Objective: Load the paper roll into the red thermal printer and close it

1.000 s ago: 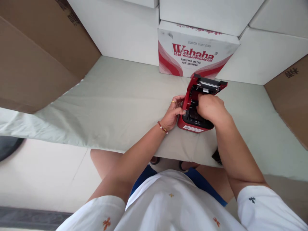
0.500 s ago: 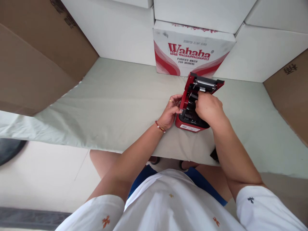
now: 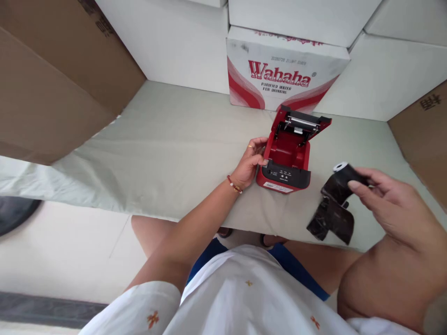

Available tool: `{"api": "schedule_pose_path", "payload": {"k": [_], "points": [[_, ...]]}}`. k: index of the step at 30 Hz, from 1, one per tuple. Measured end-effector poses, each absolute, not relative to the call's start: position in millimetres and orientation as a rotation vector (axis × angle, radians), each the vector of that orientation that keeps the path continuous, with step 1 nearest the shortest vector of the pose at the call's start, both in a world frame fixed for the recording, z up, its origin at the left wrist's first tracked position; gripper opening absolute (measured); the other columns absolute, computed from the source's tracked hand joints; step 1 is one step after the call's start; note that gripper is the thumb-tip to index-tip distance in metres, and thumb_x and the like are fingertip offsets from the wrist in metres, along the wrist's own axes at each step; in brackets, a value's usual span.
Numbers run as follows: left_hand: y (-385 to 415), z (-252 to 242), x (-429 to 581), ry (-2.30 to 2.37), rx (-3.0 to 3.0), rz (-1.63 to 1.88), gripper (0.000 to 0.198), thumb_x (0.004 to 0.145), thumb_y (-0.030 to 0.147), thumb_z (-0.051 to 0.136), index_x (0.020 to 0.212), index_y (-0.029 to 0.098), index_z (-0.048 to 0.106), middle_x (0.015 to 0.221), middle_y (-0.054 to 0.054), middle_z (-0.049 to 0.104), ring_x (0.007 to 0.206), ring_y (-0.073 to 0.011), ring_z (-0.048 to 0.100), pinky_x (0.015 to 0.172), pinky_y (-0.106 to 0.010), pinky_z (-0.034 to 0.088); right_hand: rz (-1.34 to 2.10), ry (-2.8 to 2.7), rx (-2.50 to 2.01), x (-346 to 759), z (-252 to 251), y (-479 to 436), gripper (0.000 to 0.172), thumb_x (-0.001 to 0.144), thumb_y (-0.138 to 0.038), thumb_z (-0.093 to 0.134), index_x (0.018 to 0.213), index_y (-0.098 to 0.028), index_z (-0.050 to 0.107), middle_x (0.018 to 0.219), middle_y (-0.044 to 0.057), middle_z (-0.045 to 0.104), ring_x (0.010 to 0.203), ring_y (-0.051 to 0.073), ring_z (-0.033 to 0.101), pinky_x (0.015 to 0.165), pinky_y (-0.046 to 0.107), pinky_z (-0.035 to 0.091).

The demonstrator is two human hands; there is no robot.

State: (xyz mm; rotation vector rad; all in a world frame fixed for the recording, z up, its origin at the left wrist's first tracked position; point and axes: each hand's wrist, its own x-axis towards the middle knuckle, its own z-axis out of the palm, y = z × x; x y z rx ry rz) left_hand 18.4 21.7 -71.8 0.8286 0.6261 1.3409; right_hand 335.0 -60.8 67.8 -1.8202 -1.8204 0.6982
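A small red and black label printer (image 3: 283, 177) stands on the cloth-covered table with its lid (image 3: 303, 122) raised. The red compartment inside shows bare walls. My left hand (image 3: 252, 160) grips the printer's left side, thumb at its front corner. Off to the right, my right hand (image 3: 384, 190) is closed around a black paper roll (image 3: 344, 179) with a white core. Just below the roll are crumpled, dark glossy pieces (image 3: 331, 218) near the table's front edge; whether they join the roll I cannot tell.
A white and red water carton (image 3: 279, 70) stands behind the printer, among white boxes (image 3: 181, 42). Brown cartons flank the table at left (image 3: 63, 93) and right (image 3: 424, 135). Pale green cloth (image 3: 167, 144) covers the table.
My right hand has lifted the black roll out of the printer and carried it right, toward the table's front edge. My left hand stays on the printer.
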Motion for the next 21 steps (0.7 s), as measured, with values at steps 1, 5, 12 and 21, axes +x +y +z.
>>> {"api": "schedule_pose_path", "payload": {"k": [1,5,12,21], "points": [[21.6,-71.3,18.5,0.629,0.827,1.341,0.061,0.063,0.029,0.083,0.121,0.029,0.065,0.136,-0.002,0.071,0.136,-0.0281,0.060,0.114,-0.042,0.048,0.773,-1.815,-1.905,340.6,59.8,-59.8,0.070,0.089,-0.083,0.071,0.128,-0.025,0.080,0.080,0.005,0.078,0.064,0.026,0.070,0.059,0.041,0.058],[22.4,-71.6,17.9,0.637,0.839,1.346,0.060,0.063,0.031,0.084,0.120,0.030,0.065,0.137,-0.002,0.070,0.136,-0.0280,0.061,0.114,-0.042,0.048,0.975,-1.888,-1.934,333.2,22.3,-54.7,0.062,0.087,-0.075,0.070,0.122,-0.025,0.080,0.090,0.008,0.083,0.073,0.029,0.075,0.068,0.044,0.061],[22.3,-70.0,16.8,0.641,0.825,1.353,0.062,0.059,0.026,0.083,0.119,0.029,0.068,0.135,-0.001,0.071,0.133,-0.0257,0.062,0.114,-0.039,0.048,0.568,-1.713,-2.055,354.6,7.7,-66.4,0.055,0.090,-0.062,0.064,0.127,-0.026,0.082,0.117,0.011,0.083,0.073,0.023,0.067,0.077,0.045,0.058],[21.0,-69.9,16.5,0.646,0.848,1.352,0.062,0.062,0.029,0.084,0.122,0.030,0.067,0.138,-0.002,0.071,0.136,-0.0269,0.061,0.117,-0.041,0.048,0.651,-2.163,-2.004,385.8,-7.2,-69.9,0.052,0.085,-0.058,0.063,0.119,-0.024,0.084,0.109,0.013,0.083,0.087,0.033,0.075,0.084,0.050,0.060]]}}
